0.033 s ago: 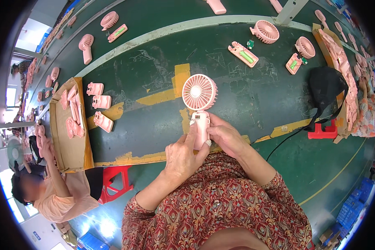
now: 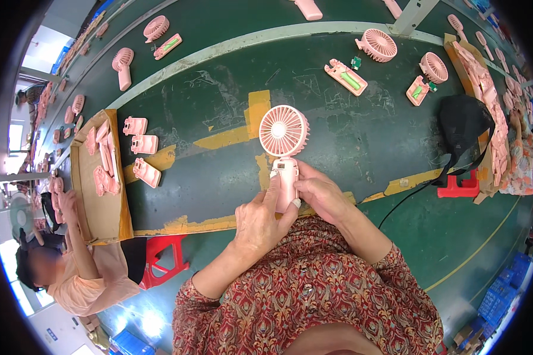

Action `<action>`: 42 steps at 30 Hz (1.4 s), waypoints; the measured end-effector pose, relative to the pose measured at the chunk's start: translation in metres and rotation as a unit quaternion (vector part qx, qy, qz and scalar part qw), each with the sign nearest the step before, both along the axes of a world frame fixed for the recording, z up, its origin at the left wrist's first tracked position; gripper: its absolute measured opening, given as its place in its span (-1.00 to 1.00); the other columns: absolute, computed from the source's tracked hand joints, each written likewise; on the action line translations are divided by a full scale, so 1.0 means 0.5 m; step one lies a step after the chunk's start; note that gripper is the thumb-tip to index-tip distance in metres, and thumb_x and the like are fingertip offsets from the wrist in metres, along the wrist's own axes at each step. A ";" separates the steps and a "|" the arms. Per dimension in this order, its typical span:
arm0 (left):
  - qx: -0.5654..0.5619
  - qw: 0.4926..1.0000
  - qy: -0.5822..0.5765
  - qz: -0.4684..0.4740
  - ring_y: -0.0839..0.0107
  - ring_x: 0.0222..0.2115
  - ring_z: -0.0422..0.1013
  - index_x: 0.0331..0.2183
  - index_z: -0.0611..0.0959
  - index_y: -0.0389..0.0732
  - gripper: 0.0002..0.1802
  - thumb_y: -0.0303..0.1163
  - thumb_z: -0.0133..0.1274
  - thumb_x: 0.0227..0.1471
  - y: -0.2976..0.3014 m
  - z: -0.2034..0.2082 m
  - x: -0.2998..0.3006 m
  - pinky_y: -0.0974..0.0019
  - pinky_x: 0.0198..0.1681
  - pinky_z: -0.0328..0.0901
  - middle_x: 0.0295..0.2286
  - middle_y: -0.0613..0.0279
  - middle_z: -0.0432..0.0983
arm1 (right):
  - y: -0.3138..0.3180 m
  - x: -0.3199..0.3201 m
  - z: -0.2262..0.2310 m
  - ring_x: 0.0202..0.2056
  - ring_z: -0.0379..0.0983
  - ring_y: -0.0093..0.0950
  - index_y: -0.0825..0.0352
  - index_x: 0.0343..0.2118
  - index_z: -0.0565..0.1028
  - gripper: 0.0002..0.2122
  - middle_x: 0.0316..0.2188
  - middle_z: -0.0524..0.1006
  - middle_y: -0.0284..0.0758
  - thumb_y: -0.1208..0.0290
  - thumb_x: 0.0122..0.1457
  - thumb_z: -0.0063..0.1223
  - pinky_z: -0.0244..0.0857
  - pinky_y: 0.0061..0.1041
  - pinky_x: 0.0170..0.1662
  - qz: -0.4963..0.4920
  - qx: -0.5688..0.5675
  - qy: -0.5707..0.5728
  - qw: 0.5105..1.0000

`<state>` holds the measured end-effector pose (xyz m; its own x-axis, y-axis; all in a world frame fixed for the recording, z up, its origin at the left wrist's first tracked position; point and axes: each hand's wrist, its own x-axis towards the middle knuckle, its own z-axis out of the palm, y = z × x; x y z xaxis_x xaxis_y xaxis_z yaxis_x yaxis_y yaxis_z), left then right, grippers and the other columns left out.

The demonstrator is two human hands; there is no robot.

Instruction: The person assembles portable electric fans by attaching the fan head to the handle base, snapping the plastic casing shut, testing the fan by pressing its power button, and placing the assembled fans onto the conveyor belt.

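A pink handheld fan [image 2: 284,131] is held at the table's near edge, its round slatted head pointing away from me. My left hand [image 2: 259,218] grips the handle from the left, with the thumb along its side. From the right, my right hand [image 2: 321,192] closes on the same handle, fingers partly hidden behind it. A small dark window shows near the top of the handle. To the left lie several pink handle shells [image 2: 145,144]. Farther right, an opened handle [image 2: 346,77] with a green battery rests beside a fan head [image 2: 378,45].
A cardboard box [image 2: 103,213] of pink shells stands at left, near a co-worker [image 2: 80,278]. At right are another opened fan [image 2: 433,67], a black bag [image 2: 463,127], a box of pink parts [image 2: 485,100] and a red stool [image 2: 459,184]. A pale rail [image 2: 231,39] bounds the table's far side.
The co-worker's hand at the left has shifted slightly away from me. My hands and the fan have not visibly moved.
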<state>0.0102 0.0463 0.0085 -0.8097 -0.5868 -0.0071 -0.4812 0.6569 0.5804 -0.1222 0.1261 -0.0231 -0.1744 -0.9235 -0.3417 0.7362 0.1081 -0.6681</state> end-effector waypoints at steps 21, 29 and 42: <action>-0.047 0.998 0.016 -0.048 0.06 -0.69 0.44 -0.07 0.38 -0.46 -0.32 -0.30 0.21 -0.21 0.015 -0.017 0.016 0.13 -0.68 0.32 -0.61 -0.07 0.48 | -0.005 0.048 -0.010 -0.07 0.28 -0.61 0.40 0.07 0.22 -0.64 -0.08 0.36 -0.35 0.38 0.26 -0.15 0.21 -0.59 0.00 -0.095 0.046 0.079 0.991; 0.020 0.998 0.053 -0.019 0.19 -0.59 0.50 -0.09 0.38 -0.49 -0.35 -0.15 0.14 -0.06 -0.007 -0.039 0.019 0.21 -0.57 0.38 -0.51 -0.07 0.52 | 0.003 0.029 -0.022 0.05 0.27 -0.44 0.42 0.08 0.22 -0.63 0.04 0.33 -0.19 0.38 0.26 -0.17 0.19 -0.43 0.11 -0.100 0.000 0.025 0.995; 0.233 0.970 0.030 -0.067 0.09 -0.50 0.50 -0.17 0.39 -0.43 -0.56 -0.25 0.02 0.03 -0.024 -0.015 0.004 0.15 -0.40 0.38 -0.51 -0.05 0.52 | 0.006 0.022 0.033 -0.04 0.37 -0.32 0.38 0.01 0.25 -0.58 -0.09 0.41 -0.16 0.46 0.10 0.08 0.27 -0.33 0.06 -0.121 -0.020 0.007 0.992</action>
